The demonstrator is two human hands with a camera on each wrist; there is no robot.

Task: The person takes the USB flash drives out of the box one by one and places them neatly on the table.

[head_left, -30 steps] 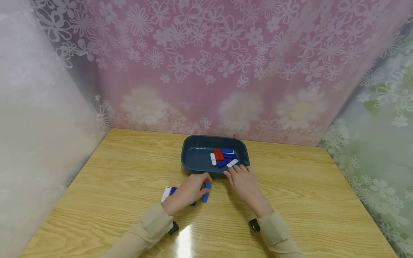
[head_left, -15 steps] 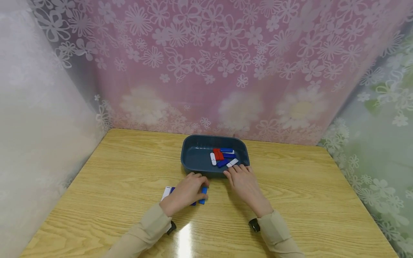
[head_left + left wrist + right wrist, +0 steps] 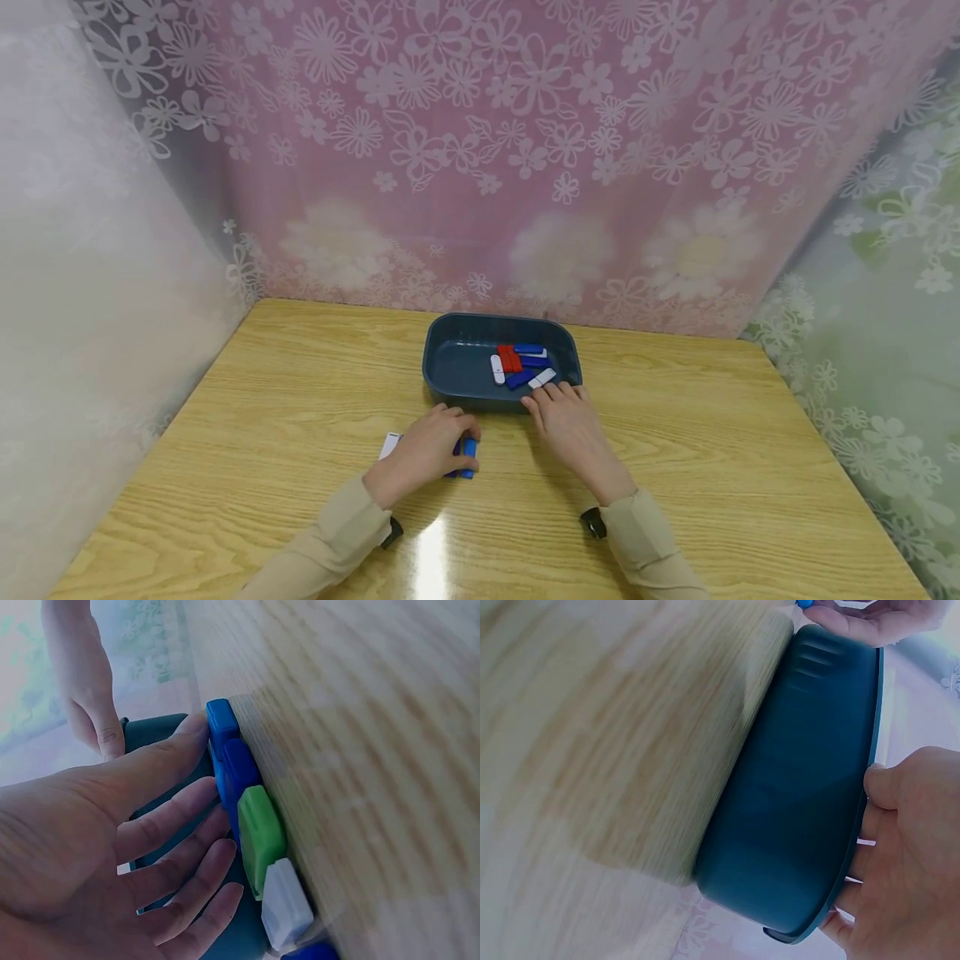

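My left hand [image 3: 423, 450] pinches a light blue USB stick [image 3: 222, 724] lying on the table, thumb at its near end and index finger towards its far end. Beside it, in a row partly hidden by the hand, lie a dark blue stick [image 3: 242, 763], a green stick [image 3: 262, 825], a white stick [image 3: 286, 904] and another blue one [image 3: 313, 952]. My right hand [image 3: 570, 433] grips the near right rim of a dark teal plastic box [image 3: 453, 387], thumb outside and fingers over the edge. Red sticks [image 3: 509, 359], white sticks [image 3: 498, 371] and blue sticks [image 3: 520, 380] lie inside it.
The wooden table [image 3: 675, 417] carries the box towards its back edge. A pink flowered curtain [image 3: 480, 183] hangs behind, with pale curtains on the left [image 3: 112, 250] and right [image 3: 885, 292].
My left hand has moved slightly left and towards me, bringing the light blue USB stick up beside the row. The right hand stays on the box rim.
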